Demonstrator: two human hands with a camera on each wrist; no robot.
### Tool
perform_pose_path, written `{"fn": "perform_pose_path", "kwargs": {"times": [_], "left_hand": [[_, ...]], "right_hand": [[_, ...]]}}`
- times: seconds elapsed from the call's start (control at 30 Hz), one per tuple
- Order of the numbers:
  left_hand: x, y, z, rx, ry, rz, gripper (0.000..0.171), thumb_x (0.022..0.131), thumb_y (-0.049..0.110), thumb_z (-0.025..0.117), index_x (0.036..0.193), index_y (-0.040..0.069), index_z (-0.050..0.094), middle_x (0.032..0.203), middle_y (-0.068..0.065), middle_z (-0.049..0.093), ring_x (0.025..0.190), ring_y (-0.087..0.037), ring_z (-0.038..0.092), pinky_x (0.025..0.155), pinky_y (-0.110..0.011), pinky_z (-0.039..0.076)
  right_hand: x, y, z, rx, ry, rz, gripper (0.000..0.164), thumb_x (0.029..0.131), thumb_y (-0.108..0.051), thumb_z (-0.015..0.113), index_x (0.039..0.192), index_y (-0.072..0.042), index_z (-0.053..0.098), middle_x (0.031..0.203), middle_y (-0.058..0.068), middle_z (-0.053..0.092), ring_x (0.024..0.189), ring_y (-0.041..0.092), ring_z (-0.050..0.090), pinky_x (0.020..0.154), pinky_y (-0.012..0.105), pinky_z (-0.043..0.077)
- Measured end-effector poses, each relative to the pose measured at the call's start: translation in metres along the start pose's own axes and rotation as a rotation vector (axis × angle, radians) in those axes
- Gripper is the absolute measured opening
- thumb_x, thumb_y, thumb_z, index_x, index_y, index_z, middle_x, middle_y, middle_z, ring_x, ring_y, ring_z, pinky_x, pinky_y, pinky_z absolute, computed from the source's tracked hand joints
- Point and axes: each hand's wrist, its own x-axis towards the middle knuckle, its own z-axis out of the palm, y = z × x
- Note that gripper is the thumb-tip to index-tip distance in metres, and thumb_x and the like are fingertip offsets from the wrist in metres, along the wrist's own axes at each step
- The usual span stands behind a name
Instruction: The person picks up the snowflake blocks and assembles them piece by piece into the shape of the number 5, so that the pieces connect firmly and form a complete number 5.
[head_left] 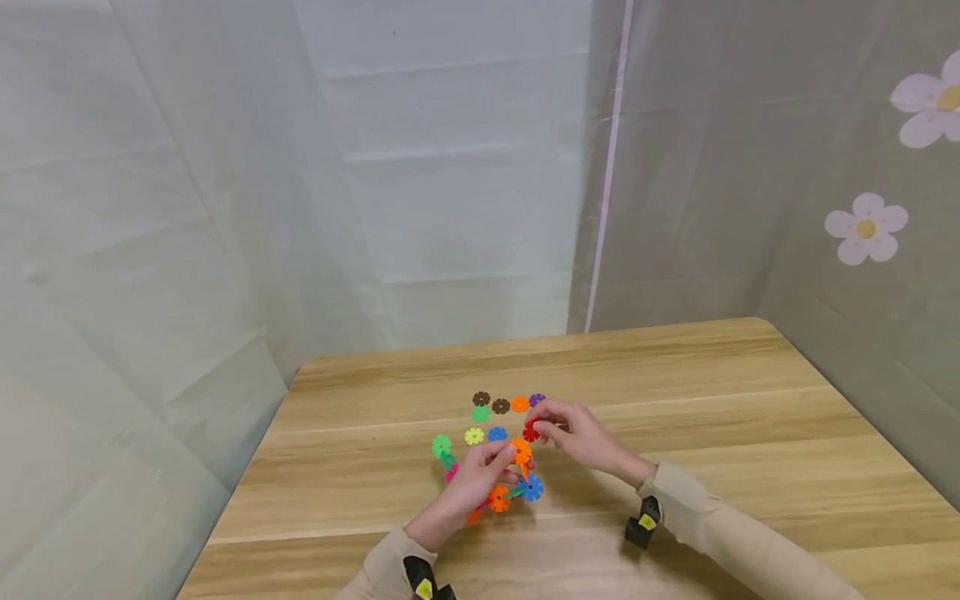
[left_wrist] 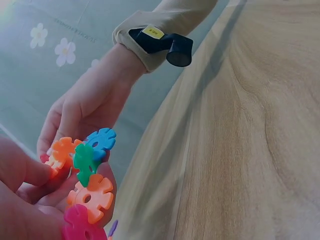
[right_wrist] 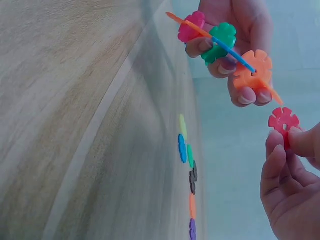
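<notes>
My left hand [head_left: 472, 479] pinches an orange notched disc [head_left: 521, 451] between thumb and fingers. That disc belongs to a chain of interlocking flower-shaped plastic discs, with a blue disc [head_left: 531, 487], another orange disc [head_left: 498, 498], a green disc [right_wrist: 221, 43] and a pink disc [left_wrist: 82, 225] in it. In the right wrist view, my right hand [right_wrist: 295, 182] pinches a single red disc [right_wrist: 283, 122] by its lower edge. The red disc stands upright just beside the orange end of the chain, apparently with a narrow gap. Part of the chain is hidden behind my left hand.
Loose discs lie flat on the wooden table [head_left: 360, 483] beyond my hands: brown [head_left: 482, 399], orange [head_left: 520, 404], purple [head_left: 537, 400], light green [head_left: 481, 414], yellow [head_left: 474, 436] and blue [head_left: 497, 434]. A pale curtain [head_left: 465, 200] hangs behind the table.
</notes>
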Motion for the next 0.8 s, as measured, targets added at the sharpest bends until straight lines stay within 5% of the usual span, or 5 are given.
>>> {"fn": "perform_pose_path", "kwargs": {"times": [0.2,0.37,0.63,0.8], "left_hand": [[0.000,0.001,0.001,0.009,0.007,-0.015,0.040,0.102,0.028,0.048,0.118,-0.005,0.062,0.108,-0.009,0.067,0.083,-0.015,0.068,0.089,-0.032,0.055],[0.002,0.000,0.003,-0.012,0.002,-0.011,0.040,0.102,0.026,0.047,0.122,-0.008,0.057,0.109,-0.017,0.069,0.079,-0.014,0.068,0.087,-0.032,0.056],[0.003,0.002,0.007,-0.084,-0.019,-0.002,0.026,0.103,0.021,0.047,0.105,-0.004,0.056,0.115,-0.028,0.065,0.074,-0.009,0.065,0.084,-0.028,0.056],[0.001,0.006,0.009,-0.102,-0.064,-0.006,0.027,0.103,0.020,0.046,0.105,-0.004,0.057,0.117,-0.030,0.063,0.076,-0.009,0.066,0.084,-0.028,0.055]], "right_hand": [[-0.001,-0.003,0.001,0.010,-0.005,-0.051,0.015,0.099,-0.009,0.053,0.104,-0.014,0.066,0.095,0.006,0.066,0.081,0.040,0.058,0.059,0.040,0.053],[-0.001,-0.006,0.001,-0.012,-0.002,-0.107,0.017,0.097,-0.004,0.055,0.102,-0.013,0.068,0.094,0.005,0.068,0.080,0.033,0.060,0.056,0.030,0.051],[-0.001,-0.009,-0.007,-0.120,-0.023,-0.175,0.012,0.092,-0.006,0.062,0.097,-0.012,0.070,0.097,0.008,0.071,0.083,0.011,0.065,0.073,0.030,0.058],[-0.002,-0.008,-0.013,-0.174,-0.067,-0.296,0.011,0.089,-0.002,0.064,0.090,-0.012,0.069,0.089,0.002,0.072,0.077,0.016,0.066,0.069,0.031,0.058]]}}
